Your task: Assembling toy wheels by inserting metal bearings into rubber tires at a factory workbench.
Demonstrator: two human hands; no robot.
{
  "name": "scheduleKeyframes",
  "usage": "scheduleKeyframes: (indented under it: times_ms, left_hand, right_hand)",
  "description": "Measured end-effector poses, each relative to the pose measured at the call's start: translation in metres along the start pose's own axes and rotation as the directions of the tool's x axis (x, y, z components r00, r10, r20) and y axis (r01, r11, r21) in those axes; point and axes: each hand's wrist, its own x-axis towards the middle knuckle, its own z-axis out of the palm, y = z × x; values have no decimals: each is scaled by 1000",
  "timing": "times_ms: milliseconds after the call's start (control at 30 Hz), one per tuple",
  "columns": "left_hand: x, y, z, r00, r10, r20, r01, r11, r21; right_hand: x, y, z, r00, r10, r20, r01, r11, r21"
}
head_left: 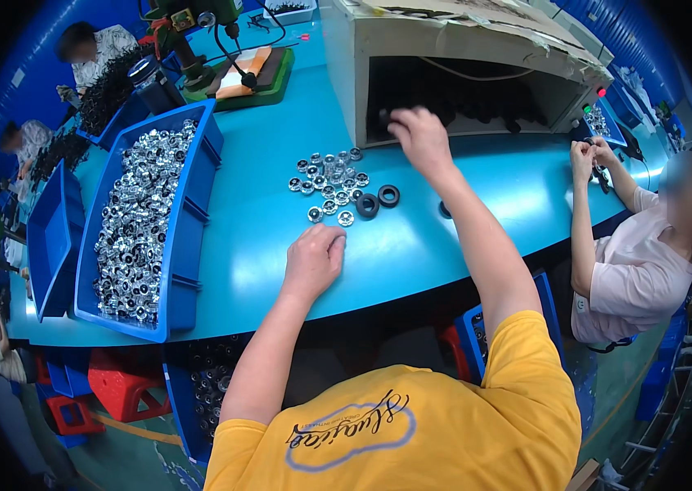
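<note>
My left hand [314,260] rests on the blue-green tabletop with its fingers curled in, just below a loose group of small shiny wheel hubs [329,191]. What its fingers hold, if anything, is hidden. Stretched forward, my right hand [422,141] is at the open front of a pale box [354,82], fingers bent together against the dark inside. Anything between those fingertips blends into the dark. Black rubber rings [388,195] lie beside the hubs, and another ring [445,209] is partly covered by my right forearm. Dark pieces [485,110] sit inside the box.
A blue bin [208,164] full of shiny hubs stands at left, beside another blue bin [55,237]. A green-based machine [272,86] stands behind. At right, a co-worker [640,262] handles small parts at the table. Below the edge are more bins and a red stool [121,380].
</note>
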Motion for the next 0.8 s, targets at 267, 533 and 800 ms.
scheduleKeyframes:
  times_ms: [267,533,800]
  left_hand:
    - [3,-2,1,1000,-4,1,4,1000,-31]
    - [0,-5,6,998,48,-27,-49,998,-29]
    - [-3,-1,4,999,32,-5,-32,999,-17]
  right_hand:
    - [76,28,24,997,-69,-32,67,996,-62]
    - [-101,50,-90,970,232,72,-243,948,206]
    - [-154,34,-100,991,25,134,-14,996,-85]
